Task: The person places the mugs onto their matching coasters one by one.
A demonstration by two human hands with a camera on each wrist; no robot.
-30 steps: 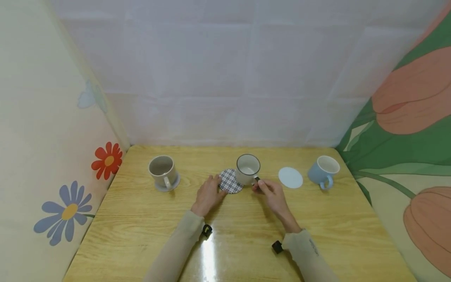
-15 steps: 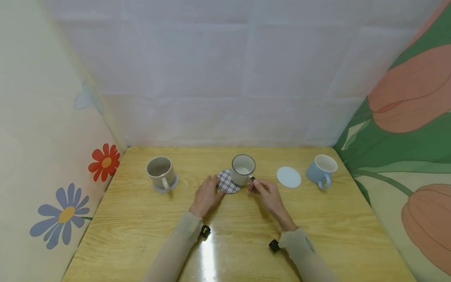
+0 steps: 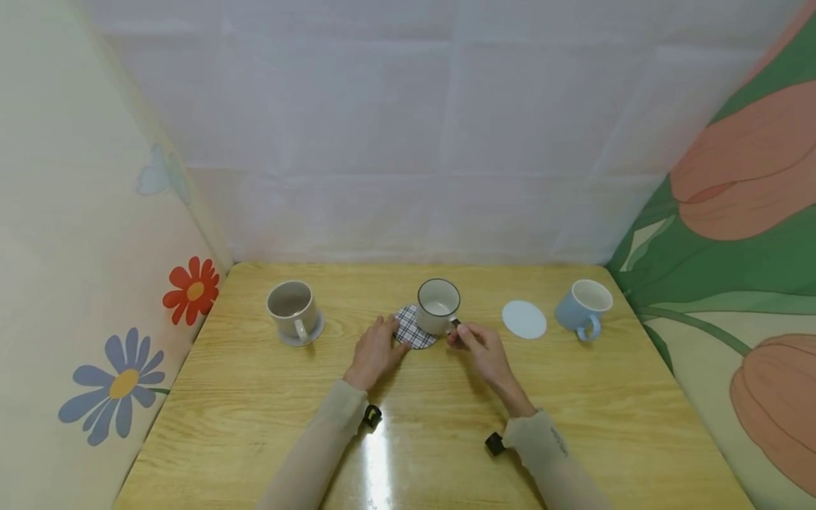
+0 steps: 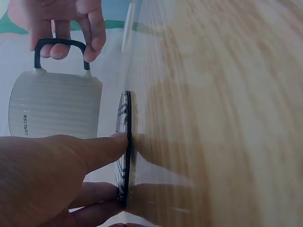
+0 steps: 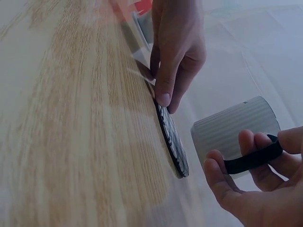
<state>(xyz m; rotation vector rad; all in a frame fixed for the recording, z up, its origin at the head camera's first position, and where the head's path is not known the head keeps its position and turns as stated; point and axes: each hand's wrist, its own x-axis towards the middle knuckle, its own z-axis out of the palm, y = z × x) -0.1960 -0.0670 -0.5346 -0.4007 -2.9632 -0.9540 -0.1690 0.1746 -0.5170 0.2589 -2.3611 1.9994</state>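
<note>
My right hand [image 3: 487, 356] holds a ribbed off-white mug [image 3: 430, 319] with a dark rim by its black handle [image 5: 253, 158]. The mug hangs a little above a black-and-white plaid coaster [image 3: 413, 333], over its right part; a gap shows between them in the left wrist view. On the coaster's left side, my left hand [image 3: 375, 352] holds the edge between thumb [image 4: 111, 147] and fingers. The coaster lies on the table, partly covered by the mug in the head view. Small lettering shows on the mug's side in the left wrist view.
A grey-beige mug [image 3: 292, 306] stands on a grey coaster [image 3: 316, 331] at the left of the wooden table [image 3: 255, 411]. To the right lie a pale round coaster [image 3: 525, 319] and, beyond it, a blue mug [image 3: 576, 315]. A white cloth [image 3: 357, 142] hangs behind.
The off-white mug has moved left with my right hand, further over the plaid coaster. My left hand stays at the coaster's edge.
</note>
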